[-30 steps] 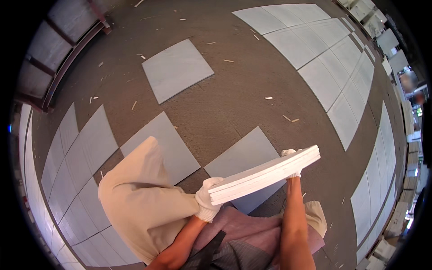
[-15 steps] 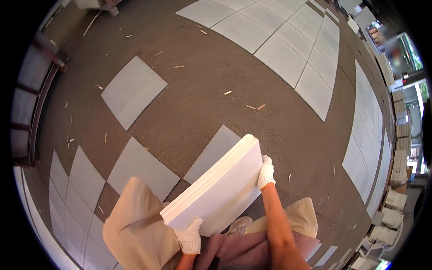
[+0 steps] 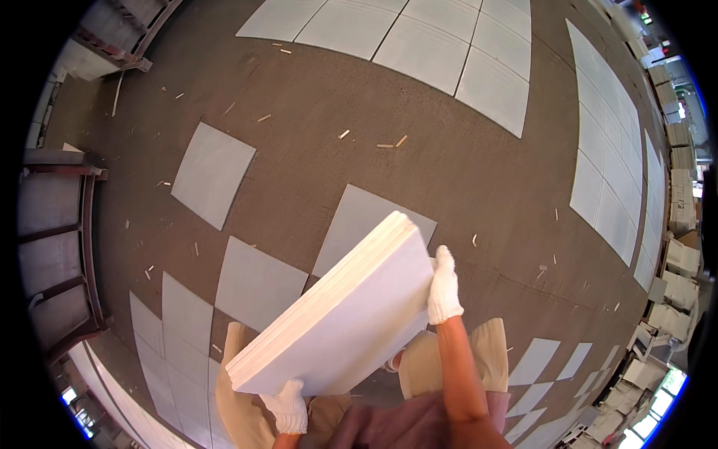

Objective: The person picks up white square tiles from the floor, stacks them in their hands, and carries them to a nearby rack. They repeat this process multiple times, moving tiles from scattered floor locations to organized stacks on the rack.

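Observation:
A stack of several flat, pale square boards [image 3: 344, 314], much like large tiles, is tilted in front of me, its layered edge facing up and to the left. My left hand [image 3: 287, 408], in a white knit glove, grips the lower left corner with the thumb over the top face. At the right edge, my right hand [image 3: 444, 288], gloved the same way, is closed on the stack; its fingers underneath are hidden. Beyond the stack, one grey-white board [image 3: 366, 217] lies flat on the brown floor, partly covered by it. Another flat board [image 3: 262, 283] lies to the left of that one.
A lone board [image 3: 213, 176] lies farther left. Joined rows of boards [image 3: 419, 52] cover the far floor, with more at right [image 3: 609, 165] and lower left [image 3: 183, 352]. Small wood slivers [image 3: 385, 146] litter the floor. A metal-framed rack [image 3: 56, 239] stands left; stacked boards [image 3: 682, 202] line the right.
My view has turned and shifted, so the floor boards sit differently in it. Both hands still hold the stack, which now reaches lower and farther left in view. My knees have moved.

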A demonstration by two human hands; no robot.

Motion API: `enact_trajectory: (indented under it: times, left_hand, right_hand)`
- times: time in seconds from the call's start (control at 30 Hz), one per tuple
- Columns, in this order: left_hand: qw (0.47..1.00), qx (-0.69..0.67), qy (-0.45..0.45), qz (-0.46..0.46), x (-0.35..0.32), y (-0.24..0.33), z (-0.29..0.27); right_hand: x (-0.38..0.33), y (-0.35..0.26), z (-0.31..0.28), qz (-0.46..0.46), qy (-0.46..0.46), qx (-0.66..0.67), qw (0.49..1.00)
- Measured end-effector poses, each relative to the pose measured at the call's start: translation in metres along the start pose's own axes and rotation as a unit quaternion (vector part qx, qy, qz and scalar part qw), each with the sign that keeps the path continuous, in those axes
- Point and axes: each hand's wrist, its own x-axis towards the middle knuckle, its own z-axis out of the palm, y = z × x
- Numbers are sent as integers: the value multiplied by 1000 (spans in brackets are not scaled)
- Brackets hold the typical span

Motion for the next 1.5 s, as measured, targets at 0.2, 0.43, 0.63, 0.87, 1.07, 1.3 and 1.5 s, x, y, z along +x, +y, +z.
enact_trajectory:
  times: [0.2,0.43,0.63,0.87,1.07,1.3,1.5]
  left_hand:
    - [986,117,-115,13,-28,118,-14]
    - [967,163,-194,19,-50,214,-22]
    - [958,163,-236,29,-115,299,-45]
    - [908,245,-325,101,-252,417,-42]
    - [845,286,-405,201,-360,459,-18]
    - [770,304,-454,329,-428,466,22]
    - [672,346,-482,442,-456,467,119]
  right_hand:
    - [-126,-61,-49,64,27,96,993]
    - [-232,-65,-153,37,-76,-169,982]
    - [-375,-105,-222,-27,-118,-212,970]
    - [-506,-134,-319,-55,-134,-132,981]
    - [-546,-122,-402,-102,-65,-59,991]
    - [-560,-107,-460,-155,59,23,986]
    - [-530,-97,-505,-216,165,27,962]
